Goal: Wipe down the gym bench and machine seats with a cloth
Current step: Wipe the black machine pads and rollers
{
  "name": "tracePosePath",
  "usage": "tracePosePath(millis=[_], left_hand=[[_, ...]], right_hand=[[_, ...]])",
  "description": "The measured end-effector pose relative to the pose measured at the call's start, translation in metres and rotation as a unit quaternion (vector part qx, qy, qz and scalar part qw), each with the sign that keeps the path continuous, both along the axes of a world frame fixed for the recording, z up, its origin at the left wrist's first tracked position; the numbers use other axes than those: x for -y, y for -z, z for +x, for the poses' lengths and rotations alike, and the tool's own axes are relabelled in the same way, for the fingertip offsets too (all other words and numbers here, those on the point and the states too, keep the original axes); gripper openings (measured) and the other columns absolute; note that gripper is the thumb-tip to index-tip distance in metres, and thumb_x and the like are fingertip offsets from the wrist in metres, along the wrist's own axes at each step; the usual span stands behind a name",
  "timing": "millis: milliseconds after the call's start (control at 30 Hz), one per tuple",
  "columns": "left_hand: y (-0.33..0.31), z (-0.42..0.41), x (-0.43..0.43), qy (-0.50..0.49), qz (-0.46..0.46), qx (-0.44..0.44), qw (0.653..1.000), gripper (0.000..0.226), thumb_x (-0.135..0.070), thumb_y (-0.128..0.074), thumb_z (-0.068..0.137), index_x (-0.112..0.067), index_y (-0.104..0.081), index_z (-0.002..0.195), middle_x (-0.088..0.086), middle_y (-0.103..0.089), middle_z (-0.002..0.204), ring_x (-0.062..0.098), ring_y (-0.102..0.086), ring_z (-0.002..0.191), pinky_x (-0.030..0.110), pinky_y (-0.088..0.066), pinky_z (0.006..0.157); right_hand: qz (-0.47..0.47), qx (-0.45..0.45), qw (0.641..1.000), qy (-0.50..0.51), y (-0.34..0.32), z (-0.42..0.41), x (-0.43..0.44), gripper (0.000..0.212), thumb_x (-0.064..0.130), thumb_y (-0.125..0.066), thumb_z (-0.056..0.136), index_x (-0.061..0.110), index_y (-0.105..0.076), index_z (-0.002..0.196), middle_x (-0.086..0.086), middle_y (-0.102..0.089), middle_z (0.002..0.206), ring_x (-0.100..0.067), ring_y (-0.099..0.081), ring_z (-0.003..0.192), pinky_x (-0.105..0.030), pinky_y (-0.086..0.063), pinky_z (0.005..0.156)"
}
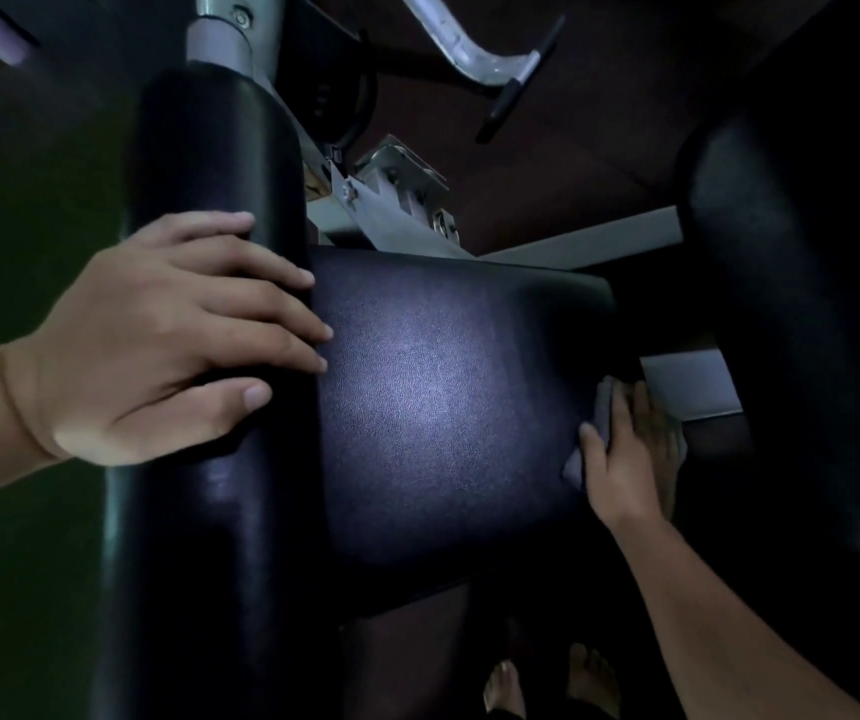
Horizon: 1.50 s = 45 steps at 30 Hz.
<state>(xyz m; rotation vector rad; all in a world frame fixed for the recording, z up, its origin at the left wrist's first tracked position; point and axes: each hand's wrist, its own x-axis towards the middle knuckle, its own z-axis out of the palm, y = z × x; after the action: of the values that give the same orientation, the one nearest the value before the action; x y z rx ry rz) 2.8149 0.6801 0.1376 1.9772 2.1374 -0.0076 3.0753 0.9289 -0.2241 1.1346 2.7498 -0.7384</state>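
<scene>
A black padded machine seat (443, 397) fills the middle of the head view, its leather grain shining under the light. A tall black back pad (209, 200) stands along its left side. My left hand (157, 340) rests on that back pad, fingers spread and straight across it, thumb below. My right hand (630, 454) is at the seat's right edge and presses a small grey cloth (596, 423) against the side of the seat. Only a strip of cloth shows past my fingers.
Grey metal frame bars (573, 241) and a bracket (396, 184) lie behind the seat. A bent grey lever with a black handle (511, 75) sits at the top. Another black pad (791, 283) stands at the right. My bare feet (547, 683) are on the dark floor below.
</scene>
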Motion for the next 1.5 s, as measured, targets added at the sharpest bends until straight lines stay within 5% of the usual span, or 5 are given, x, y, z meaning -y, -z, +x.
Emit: tracePosePath(millis=[567,867,1067,1200,1500], left_hand=[[-0.001,0.0,0.0,0.003,-0.006,-0.011,1.0,0.044,-0.041,-0.041,0.093,-0.029,-0.078,0.114,-0.014,-0.07,0.128,0.022,-0.058,0.133,0.057,-0.026,0.12],[-0.002,0.002,-0.002,0.0,-0.004,-0.013,1.0,0.043,-0.04,-0.042,0.094,-0.027,-0.079,0.113,-0.012,-0.071,0.127,0.023,-0.059,0.132,0.061,-0.027,0.119],[-0.002,0.004,-0.002,-0.004,0.004,-0.009,1.0,0.043,-0.039,-0.042,0.093,-0.027,-0.08,0.111,-0.012,-0.072,0.125,0.023,-0.06,0.131,0.063,-0.028,0.117],[-0.003,0.005,-0.003,-0.006,0.007,-0.013,1.0,0.043,-0.039,-0.043,0.093,-0.027,-0.08,0.11,-0.011,-0.072,0.125,0.023,-0.06,0.131,0.062,-0.028,0.118],[-0.004,0.006,-0.003,-0.008,-0.001,-0.022,1.0,0.043,-0.039,-0.043,0.093,-0.027,-0.08,0.11,-0.011,-0.072,0.125,0.022,-0.06,0.132,0.063,-0.03,0.116]], right_hand=[[0.0,0.019,0.998,0.055,-0.01,0.0,0.04,0.076,0.058,-0.027,0.099,0.014,-0.03,0.161,-0.015,-0.027,0.168,-0.036,-0.026,0.152,-0.057,-0.019,0.124],[0.018,-0.088,0.947,-0.307,-0.041,-0.001,0.15,0.072,0.061,-0.031,0.104,0.026,-0.018,0.165,-0.001,-0.005,0.174,-0.023,-0.008,0.16,-0.054,-0.018,0.123],[-0.006,0.0,0.997,-0.08,-0.045,-0.033,0.118,0.074,0.058,-0.027,0.103,0.019,-0.017,0.165,-0.007,-0.006,0.173,-0.026,-0.004,0.16,-0.055,-0.015,0.126],[-0.034,-0.084,0.965,-0.244,-0.083,-0.025,0.226,0.079,0.053,-0.041,0.092,0.019,-0.024,0.162,-0.009,-0.011,0.172,-0.026,-0.01,0.159,-0.054,-0.017,0.124],[-0.08,-0.037,0.957,-0.278,-0.12,-0.145,0.211,0.081,0.042,0.002,0.088,0.013,0.007,0.164,-0.01,0.02,0.171,-0.028,0.021,0.157,-0.055,0.003,0.127]])
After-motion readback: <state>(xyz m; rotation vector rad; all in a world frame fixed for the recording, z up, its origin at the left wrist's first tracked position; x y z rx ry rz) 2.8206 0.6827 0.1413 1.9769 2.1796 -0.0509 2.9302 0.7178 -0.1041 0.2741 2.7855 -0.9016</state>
